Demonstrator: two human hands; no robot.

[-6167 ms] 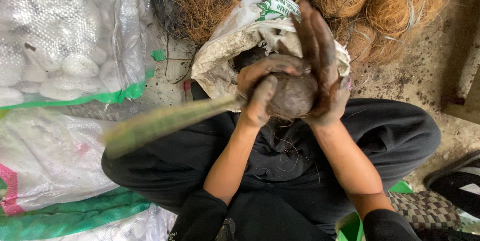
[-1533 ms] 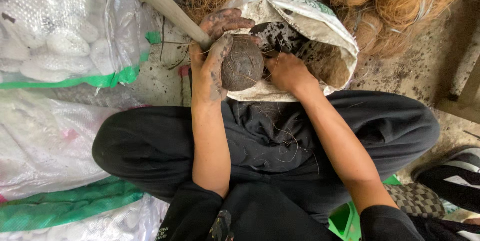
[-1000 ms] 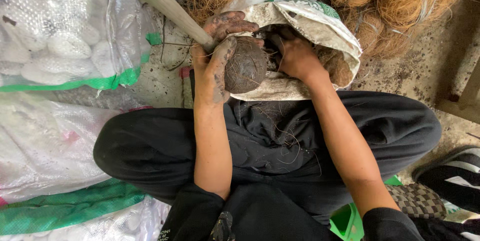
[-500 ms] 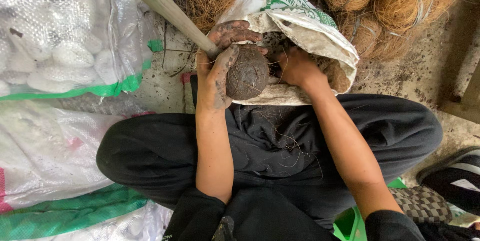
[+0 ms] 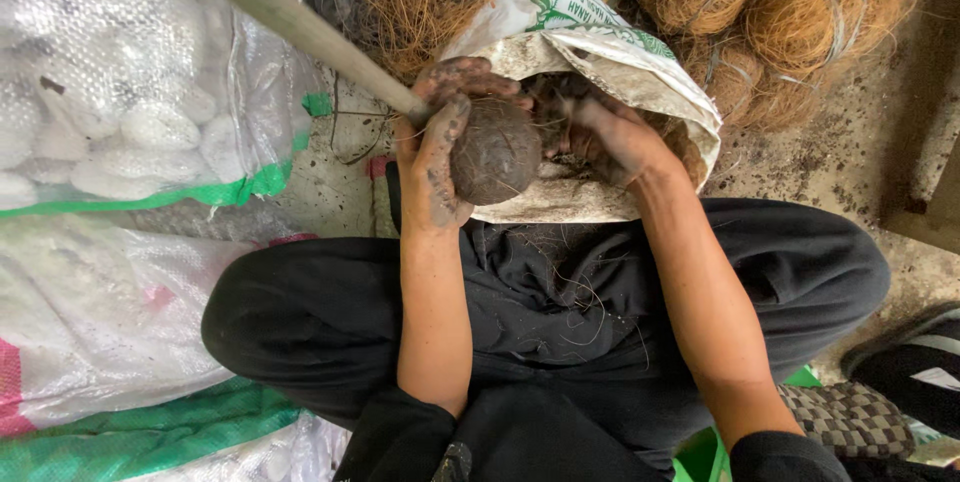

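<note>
1. Over the open sack [image 5: 560,47], the left hand [image 5: 437,157] is cupping a dark soil ball [image 5: 495,150], fingers wrapped around it.
2. It is probably crumbly and damp, so cradling underneath suits it.
3. The right hand [image 5: 610,137] is reaching into the sack, its grip hidden.

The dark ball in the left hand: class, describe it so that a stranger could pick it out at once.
Find the open white sack lying before the seated person's knees. At its mouth the left hand holds a ball. Unlike the tan, hairy fibre bundles behind the sack, it is dark, smooth and round.
</note>
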